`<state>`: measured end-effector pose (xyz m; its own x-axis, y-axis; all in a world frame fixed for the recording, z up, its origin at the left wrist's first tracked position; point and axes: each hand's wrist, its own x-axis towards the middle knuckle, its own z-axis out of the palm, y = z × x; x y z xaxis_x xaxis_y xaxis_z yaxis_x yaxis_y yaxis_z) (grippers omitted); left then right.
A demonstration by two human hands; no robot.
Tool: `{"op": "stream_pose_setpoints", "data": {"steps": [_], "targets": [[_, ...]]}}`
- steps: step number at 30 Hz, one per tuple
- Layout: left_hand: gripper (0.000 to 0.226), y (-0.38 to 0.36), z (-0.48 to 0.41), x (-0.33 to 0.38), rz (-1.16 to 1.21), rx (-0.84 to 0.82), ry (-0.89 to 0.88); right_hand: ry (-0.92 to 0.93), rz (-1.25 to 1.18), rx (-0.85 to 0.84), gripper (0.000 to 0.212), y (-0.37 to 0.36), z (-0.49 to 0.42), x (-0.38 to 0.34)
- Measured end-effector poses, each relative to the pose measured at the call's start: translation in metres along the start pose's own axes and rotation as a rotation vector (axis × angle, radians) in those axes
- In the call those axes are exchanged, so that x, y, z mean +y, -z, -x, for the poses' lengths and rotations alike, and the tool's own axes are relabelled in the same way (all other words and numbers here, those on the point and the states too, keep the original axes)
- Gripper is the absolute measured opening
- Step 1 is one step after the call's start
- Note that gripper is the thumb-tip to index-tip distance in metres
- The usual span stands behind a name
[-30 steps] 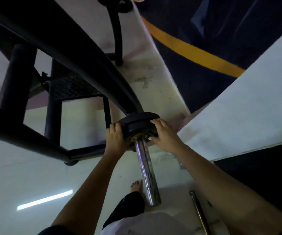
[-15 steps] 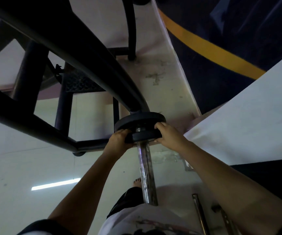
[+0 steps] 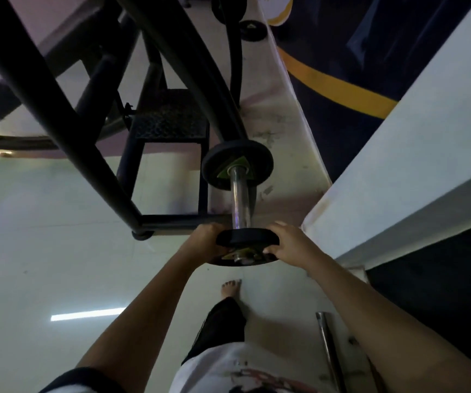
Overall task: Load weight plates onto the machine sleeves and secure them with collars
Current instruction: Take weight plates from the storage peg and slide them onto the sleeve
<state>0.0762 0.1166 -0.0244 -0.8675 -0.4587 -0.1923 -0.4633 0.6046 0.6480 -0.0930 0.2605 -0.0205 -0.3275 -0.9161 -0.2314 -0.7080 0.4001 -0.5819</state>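
A chrome sleeve point(image 3: 240, 202) sticks out toward me from the black machine arm. One black weight plate point(image 3: 214, 165) with a green triangular label sits at the sleeve's far end. A second black plate point(image 3: 247, 236) is at the near tip of the sleeve, whose end shows through the plate's hole. My left hand point(image 3: 203, 242) grips this plate's left rim and my right hand point(image 3: 291, 245) grips its right rim. No collar is in view.
The black machine frame point(image 3: 87, 137) and its checkered footplate point(image 3: 169, 117) fill the upper left. A white ledge point(image 3: 398, 180) runs along the right. A metal bar point(image 3: 327, 344) lies on the floor by my bare foot point(image 3: 230, 289). Another small plate point(image 3: 252, 29) sits far up.
Both hands held the smaller plate against the larger one at the sleeve's far end. Now the held plate has slid back along the sleeve to its near tip, apart from the other plate.
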Motion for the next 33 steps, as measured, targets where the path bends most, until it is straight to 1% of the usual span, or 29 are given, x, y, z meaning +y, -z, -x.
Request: {"op": "stream_pose_setpoints", "data": {"steps": [3, 5, 7, 10, 14, 18, 23, 26, 29, 33], "targets": [[0.019, -0.015, 0.055, 0.013, 0.015, 0.01, -0.007, 0.02, -0.006, 0.018, 0.04, -0.017, 0.051, -0.013], [0.015, -0.016, 0.091, 0.02, 0.043, 0.063, -0.023, 0.043, -0.018, 0.024, 0.041, -0.023, 0.077, -0.029], [0.021, -0.008, 0.126, 0.024, 0.069, 0.127, -0.014, 0.088, -0.042, 0.03, 0.04, -0.024, 0.096, -0.05], [0.041, 0.018, 0.175, 0.028, 0.076, 0.251, 0.045, 0.205, -0.046, 0.031, 0.042, -0.019, 0.108, -0.096], [0.034, 0.079, 0.244, 0.03, 0.008, 0.427, 0.099, 0.38, -0.043, 0.032, 0.032, -0.01, 0.109, -0.18], [0.035, 0.151, 0.316, 0.025, -0.069, 0.556, 0.128, 0.565, -0.046, 0.062, 0.039, -0.009, 0.104, -0.276], [0.032, 0.249, 0.4, 0.01, -0.21, 0.722, 0.039, 0.736, -0.13, 0.13, 0.036, -0.013, 0.101, -0.394], [0.035, 0.311, 0.439, 0.004, -0.292, 0.737, 0.03, 0.804, -0.178, 0.187, 0.033, -0.011, 0.103, -0.46], [0.032, 0.368, 0.466, -0.007, -0.33, 0.733, -0.009, 0.851, -0.186, 0.231, 0.033, -0.005, 0.104, -0.518], [0.034, 0.426, 0.485, -0.019, -0.349, 0.743, 0.003, 0.846, -0.179, 0.287, 0.033, 0.002, 0.102, -0.58]]}}
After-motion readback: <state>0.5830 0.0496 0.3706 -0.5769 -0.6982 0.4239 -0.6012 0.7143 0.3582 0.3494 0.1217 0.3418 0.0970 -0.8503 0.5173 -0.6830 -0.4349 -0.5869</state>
